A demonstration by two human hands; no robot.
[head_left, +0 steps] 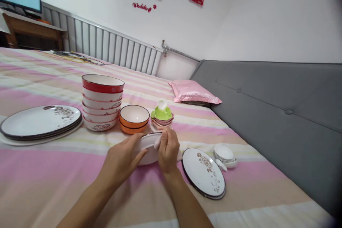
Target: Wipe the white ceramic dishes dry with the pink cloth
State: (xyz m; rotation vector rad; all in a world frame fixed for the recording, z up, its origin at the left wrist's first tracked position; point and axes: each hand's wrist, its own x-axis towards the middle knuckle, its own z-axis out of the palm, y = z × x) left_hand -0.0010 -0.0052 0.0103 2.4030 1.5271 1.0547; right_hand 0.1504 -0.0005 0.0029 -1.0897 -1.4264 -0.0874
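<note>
1. we judge the main risk to be a slip: the white dish [148,146] is held tilted on its edge above the striped bed cover [53,178], and glazed ware gripped only at the rim could slide out if the rubbing hand presses harder than the holding hand can resist.
2. if it drops, we think the soft cover would cushion it, but the orange bowls [134,118] and the green leaf-shaped dish [161,114] on its pink stack sit just behind it, and the decorated small plates [204,172] lie just beside the right wrist. a knock against any of these could chip an edge.
3. the bed gives under weight, so we also see a risk to the tall stack of red-and-white bowls [102,101]: a forearm leaning on the cover nearby could tip it.
4. the left hand [121,162] is curled around the near-left side of the white dish, fingers spread over its outer wall and the thumb towards the rim. it is closed on the dish and carries it.
5. the right hand [168,149] is closed too, its fingers pinched on a pale cloth [158,141] pressed against the dish's right rim. we cannot tell how much of the cloth lies behind the hand.
6. the white dish itself is between the two hands, low over the cover and in front of the orange bowls.
</note>
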